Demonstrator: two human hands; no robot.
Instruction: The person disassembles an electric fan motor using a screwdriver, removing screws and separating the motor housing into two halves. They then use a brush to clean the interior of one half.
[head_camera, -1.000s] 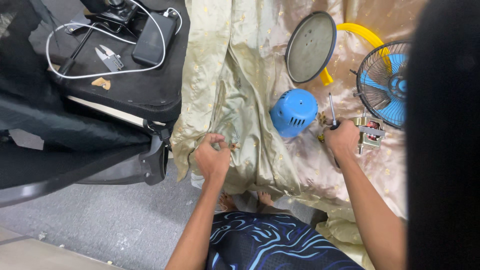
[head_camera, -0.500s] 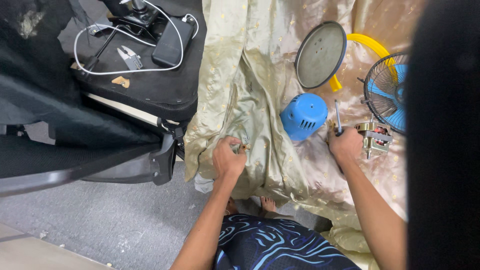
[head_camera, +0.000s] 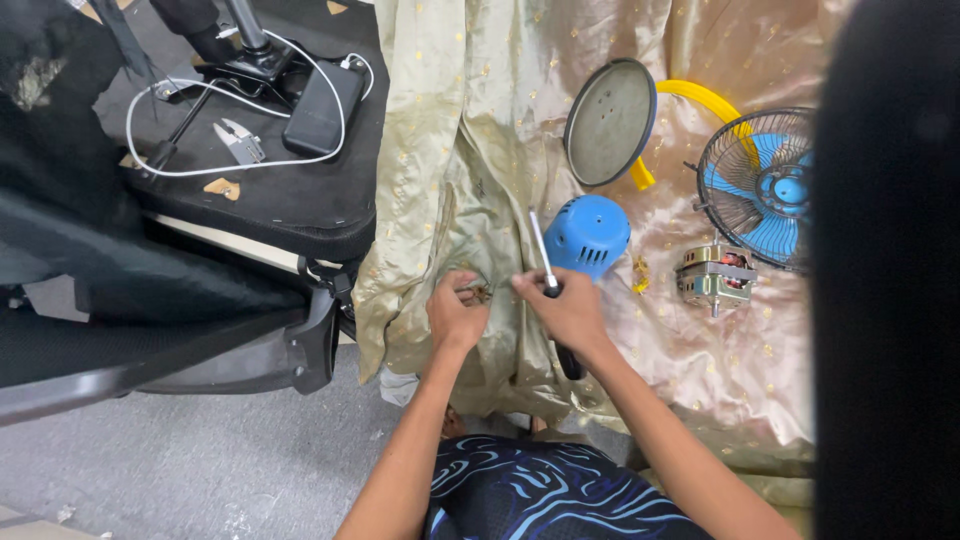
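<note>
**Both hands at small parts on cloth**

Left hand (head_camera: 455, 315) pinches small screws (head_camera: 478, 292) on the gold cloth (head_camera: 470, 150). Right hand (head_camera: 568, 308), closed round a screwdriver (head_camera: 541, 252), lies at its 3 o'clock. Blue motor cover (head_camera: 587, 233) sits at 1 o'clock.

This looks like a makeshift repair spot in a home or small office: a shiny gold cloth (head_camera: 700, 340) spread as a work surface, a black office chair (head_camera: 200, 250) on grey carpet (head_camera: 200, 460). Fan parts lie about: a blue motor cover (head_camera: 588, 235), a bare motor (head_camera: 712, 277), a caged blue fan (head_camera: 757, 185).
</note>
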